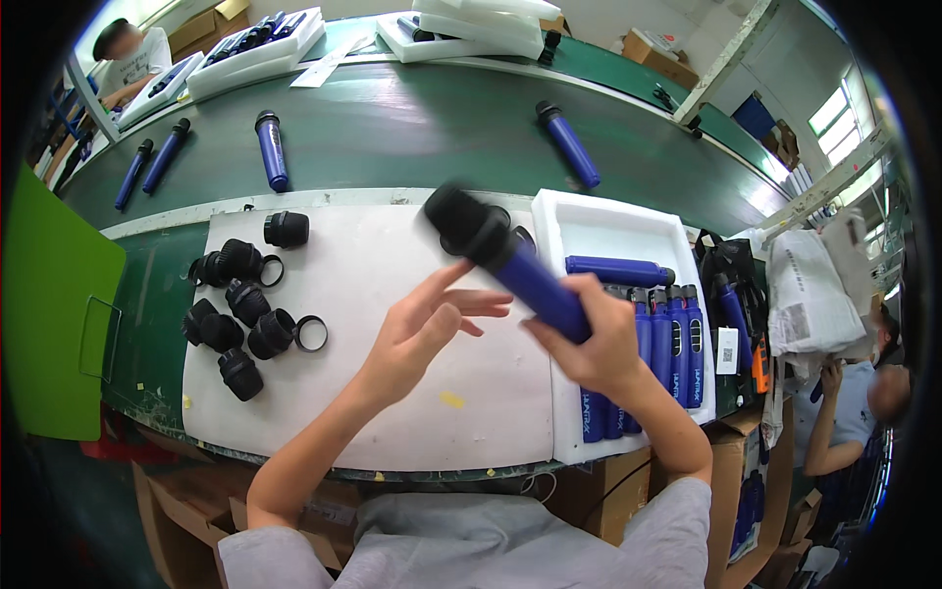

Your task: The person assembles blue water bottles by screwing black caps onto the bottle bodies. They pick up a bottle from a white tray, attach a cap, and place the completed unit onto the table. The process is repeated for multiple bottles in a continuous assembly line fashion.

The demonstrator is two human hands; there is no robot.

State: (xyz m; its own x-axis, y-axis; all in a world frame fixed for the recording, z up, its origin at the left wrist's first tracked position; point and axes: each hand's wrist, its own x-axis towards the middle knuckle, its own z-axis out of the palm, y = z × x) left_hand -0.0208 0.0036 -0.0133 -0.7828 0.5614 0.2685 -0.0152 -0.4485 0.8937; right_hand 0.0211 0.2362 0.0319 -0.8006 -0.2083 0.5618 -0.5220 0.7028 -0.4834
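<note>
My right hand [599,339] is closed round the blue barrel of a microphone [535,285], tilted with its black head up and to the left. The head is smeared by motion. My left hand [422,329] is open just beside it, fingers apart and near the black collar. Several black microphone heads [247,302] and thin black rings [311,334] lie on the white work mat [392,412] to the left. Other round black parts [525,239] are partly hidden behind the held microphone. On the right, a white foam tray [628,221] holds several blue microphone bodies [677,344], one lying crosswise.
Beyond the mat runs a green conveyor belt [392,128] with several blue microphones [272,152] on it. Foam trays [257,54] stand along its far side. A green panel [59,304] borders the left. Cartons [196,510] are below the table, and people [849,402] sit nearby.
</note>
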